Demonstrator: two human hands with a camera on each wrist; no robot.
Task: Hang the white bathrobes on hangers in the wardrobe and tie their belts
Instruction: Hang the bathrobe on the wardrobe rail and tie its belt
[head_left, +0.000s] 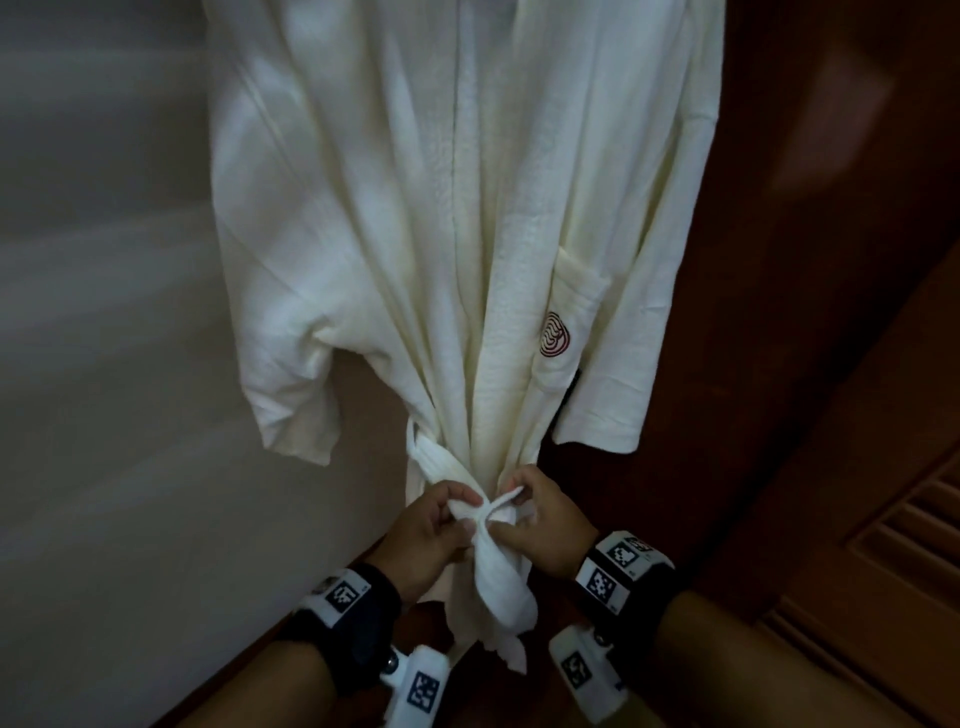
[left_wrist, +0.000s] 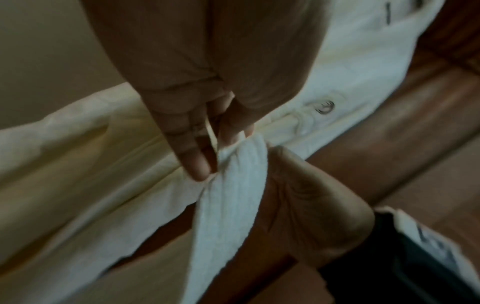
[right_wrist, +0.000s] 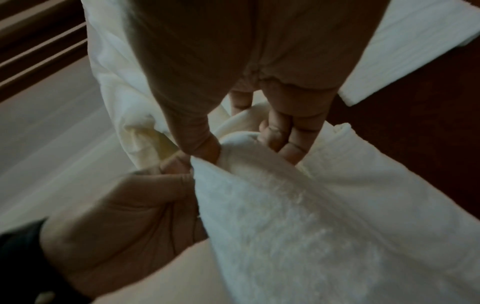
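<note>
A white bathrobe (head_left: 457, 234) with a red emblem on its pocket (head_left: 556, 335) hangs in front of me, its top out of frame. Its white belt (head_left: 436, 460) wraps the waist and crosses in a half-formed knot (head_left: 485, 512) at the front. My left hand (head_left: 441, 525) pinches the belt on the knot's left side. My right hand (head_left: 535, 512) pinches the strand on the right. A loose belt end (head_left: 506, 587) hangs down between the wrists. The left wrist view shows my left fingers (left_wrist: 194, 164) at the belt (left_wrist: 233, 195). In the right wrist view my right fingers (right_wrist: 291, 144) grip the belt (right_wrist: 259, 164).
A pale wall panel (head_left: 104, 364) stands left of the robe. Dark wood (head_left: 841, 208) runs along the right, with a slatted wooden door (head_left: 909, 530) at the lower right. The robe's short sleeves (head_left: 291, 405) hang free on both sides.
</note>
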